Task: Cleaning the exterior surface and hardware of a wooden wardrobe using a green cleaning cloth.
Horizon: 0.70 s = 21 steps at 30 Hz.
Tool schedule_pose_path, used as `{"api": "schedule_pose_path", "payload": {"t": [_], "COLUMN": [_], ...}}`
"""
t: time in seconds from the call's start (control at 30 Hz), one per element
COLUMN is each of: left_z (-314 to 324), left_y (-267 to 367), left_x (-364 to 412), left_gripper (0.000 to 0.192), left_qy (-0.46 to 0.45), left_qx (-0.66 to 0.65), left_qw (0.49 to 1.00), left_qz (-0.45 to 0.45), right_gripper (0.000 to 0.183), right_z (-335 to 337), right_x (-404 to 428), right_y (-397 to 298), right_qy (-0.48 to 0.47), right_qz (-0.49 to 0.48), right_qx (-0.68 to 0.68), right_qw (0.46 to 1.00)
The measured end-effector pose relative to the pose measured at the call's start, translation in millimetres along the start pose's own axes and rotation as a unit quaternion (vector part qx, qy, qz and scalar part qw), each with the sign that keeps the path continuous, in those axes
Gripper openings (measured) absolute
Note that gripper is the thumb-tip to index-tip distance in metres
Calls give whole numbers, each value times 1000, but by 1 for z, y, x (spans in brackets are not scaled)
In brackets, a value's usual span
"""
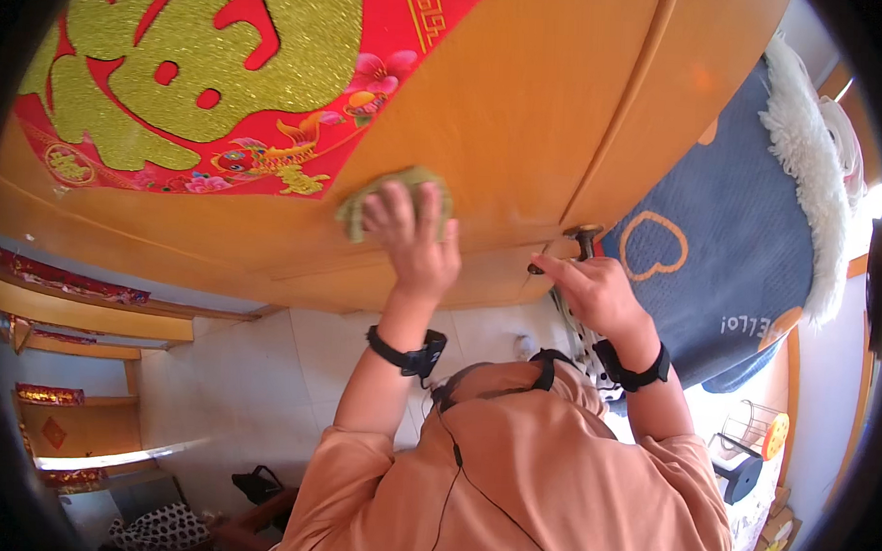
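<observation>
My left hand (pixel 417 238) is pressed, fingers spread, over an olive-green cloth (pixel 356 207) against the face of a wooden door (pixel 505 117). Motion blurs its fingers. The cloth lies just beside the lower corner of a red paper decoration (pixel 336 155) with a large gold glitter character, flowers and a fish. Over to the right, my right hand (pixel 597 292) holds the dark metal door handle (pixel 585 235). The lever's tip shows past my fingers, while most of the lever is hidden by the hand. Each wrist wears a black strap.
Right of the door hangs a blue-grey cloth (pixel 735 184) with orange hearts, writing and a white fluffy edge. Pale floor tiles (pixel 240 385) extend below. Wooden furniture (pixel 97 314) with red-and-gold decorations stands at left. A wire rack (pixel 745 424) is at lower right. A thin cable (pixel 444 509) crosses my shirt.
</observation>
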State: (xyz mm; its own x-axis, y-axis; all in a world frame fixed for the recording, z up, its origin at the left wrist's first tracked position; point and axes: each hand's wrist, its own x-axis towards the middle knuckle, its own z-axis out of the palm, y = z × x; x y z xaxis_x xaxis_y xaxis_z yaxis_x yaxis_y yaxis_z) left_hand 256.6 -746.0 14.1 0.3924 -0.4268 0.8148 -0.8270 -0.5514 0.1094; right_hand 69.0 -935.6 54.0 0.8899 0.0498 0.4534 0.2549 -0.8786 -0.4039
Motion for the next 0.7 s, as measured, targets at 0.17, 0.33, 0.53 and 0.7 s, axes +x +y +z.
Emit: {"api": "schedule_pose_path", "payload": {"t": [0.17, 0.33, 0.53, 0.7], "left_z": [23, 2, -27, -82], "left_y": [57, 75, 8, -34], "left_x": [29, 48, 40, 31], "left_gripper": [60, 52, 40, 29], "left_qy": [51, -192, -232, -184], "left_qx": [57, -137, -243, -196], "left_qw": [994, 949, 917, 936], "left_qz": [81, 211, 214, 226], "right_gripper": [40, 48, 47, 52], "right_z": [-10, 16, 64, 117], "right_x": [35, 48, 65, 81], "right_y": [-25, -33, -5, 2], "right_qy": [98, 181, 149, 217], "right_qz": [-59, -96, -128, -106], "right_qx": [-16, 40, -15, -252], "right_qw": [993, 978, 980, 937]}}
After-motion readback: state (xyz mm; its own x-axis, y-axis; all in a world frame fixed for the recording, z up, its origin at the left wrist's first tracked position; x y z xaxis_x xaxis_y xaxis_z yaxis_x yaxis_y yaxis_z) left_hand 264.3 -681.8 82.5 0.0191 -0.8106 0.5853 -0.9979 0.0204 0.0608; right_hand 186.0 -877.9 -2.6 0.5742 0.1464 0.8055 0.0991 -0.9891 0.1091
